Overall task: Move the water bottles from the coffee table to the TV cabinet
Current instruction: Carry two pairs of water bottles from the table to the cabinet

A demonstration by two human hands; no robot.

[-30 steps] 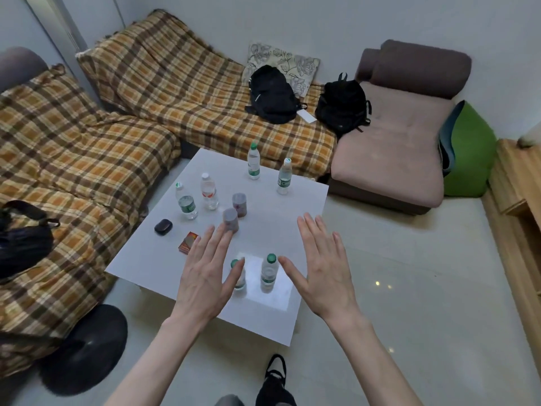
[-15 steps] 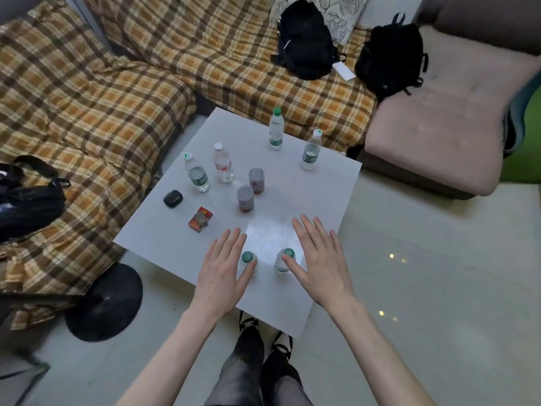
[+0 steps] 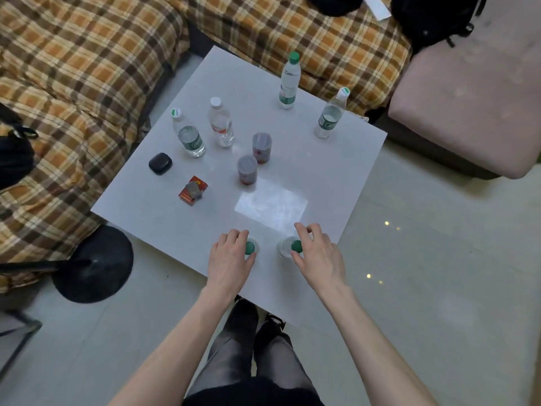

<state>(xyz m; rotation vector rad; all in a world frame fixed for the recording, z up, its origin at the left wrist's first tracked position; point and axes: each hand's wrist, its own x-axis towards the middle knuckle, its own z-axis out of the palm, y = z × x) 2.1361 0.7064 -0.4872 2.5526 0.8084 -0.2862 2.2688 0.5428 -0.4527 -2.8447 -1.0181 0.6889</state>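
Observation:
Two green-capped water bottles stand at the near edge of the white coffee table (image 3: 336, 183). My left hand (image 3: 229, 260) is wrapped round the left bottle (image 3: 250, 247), and my right hand (image 3: 317, 254) curls round the right bottle (image 3: 292, 247). Both bottles are seen from above, their bodies mostly hidden by my hands. Farther back stand several more bottles: one with a green-and-white cap (image 3: 188, 134), a white-capped one (image 3: 221, 123), a tall green-capped one (image 3: 289, 80) and another at the right (image 3: 330, 114). The TV cabinet is out of view.
Two lidded cups (image 3: 262, 146) (image 3: 247, 169), a black case (image 3: 160, 163) and a red packet (image 3: 193, 190) lie on the table. Plaid-covered sofas (image 3: 73, 83) run along the left and back, a pink seat (image 3: 474, 98) at the right. A black round base (image 3: 93, 263) sits on the floor.
I have stepped closer and the view has tilted down. Both hands came down from hovering open above the two near bottles and closed round them.

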